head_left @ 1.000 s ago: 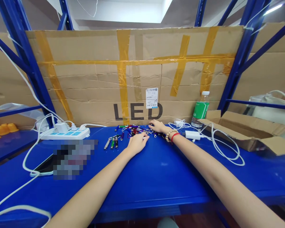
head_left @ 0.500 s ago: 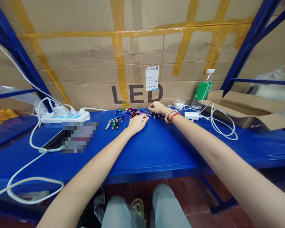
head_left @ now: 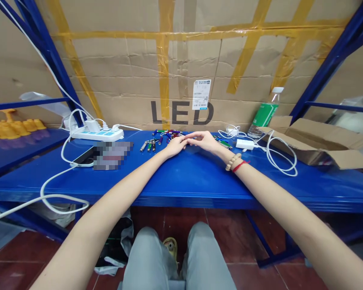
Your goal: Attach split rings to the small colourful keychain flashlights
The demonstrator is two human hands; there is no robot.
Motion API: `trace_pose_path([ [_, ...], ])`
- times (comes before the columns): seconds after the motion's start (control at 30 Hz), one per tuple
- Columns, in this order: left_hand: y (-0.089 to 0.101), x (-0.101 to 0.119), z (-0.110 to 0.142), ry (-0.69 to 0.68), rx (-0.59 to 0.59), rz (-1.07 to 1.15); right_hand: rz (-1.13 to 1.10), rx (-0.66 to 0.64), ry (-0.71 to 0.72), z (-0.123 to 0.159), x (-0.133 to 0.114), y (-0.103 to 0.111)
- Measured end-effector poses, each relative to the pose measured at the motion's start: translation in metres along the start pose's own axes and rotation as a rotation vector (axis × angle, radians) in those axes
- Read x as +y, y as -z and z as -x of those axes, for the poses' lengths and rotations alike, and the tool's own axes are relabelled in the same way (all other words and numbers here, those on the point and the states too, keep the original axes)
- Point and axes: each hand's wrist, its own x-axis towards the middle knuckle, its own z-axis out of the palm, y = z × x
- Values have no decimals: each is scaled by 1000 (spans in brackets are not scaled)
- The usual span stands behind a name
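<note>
My left hand [head_left: 174,147] rests low over the blue shelf top with its fingers pressed together. My right hand [head_left: 206,141], with a bead bracelet [head_left: 233,162] and a red cord at the wrist, arches across so that its thumb and fingertips meet the left fingertips. Whatever is pinched there is too small or hidden to name. Behind the hands lies a pile of small colored metal tubes, like keychain flashlights [head_left: 160,140]. Several more tubes, silver, green and dark [head_left: 149,146], are lined up left of my left hand. Some green and silver ones [head_left: 224,143] show beyond my right hand.
On the left are a white power strip [head_left: 98,134], white cables and a phone [head_left: 86,156] beside a blurred patch. A water bottle [head_left: 264,114], a white charger [head_left: 245,144] and an open cardboard box [head_left: 317,139] stand right. A large taped carton [head_left: 133,80] backs the shelf.
My right hand has come from the pile toward me to meet my left fingertips. My left hand stays nearly in place. The view has shifted slightly.
</note>
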Motion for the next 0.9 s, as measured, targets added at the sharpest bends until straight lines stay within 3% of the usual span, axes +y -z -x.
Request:
trace_pose_path([
  [0.13, 1, 6, 3, -5, -20, 156, 31, 74, 0, 2, 2, 6],
  [0.4, 4, 15, 7, 96, -119, 321, -47, 83, -54, 5, -1, 7],
  [0.57, 4, 14, 7, 93, -147, 346, -34, 96, -153, 6, -2, 6],
  [0.9, 1, 11, 6, 39, -146, 249, -89, 57, -197, 7, 1, 10],
])
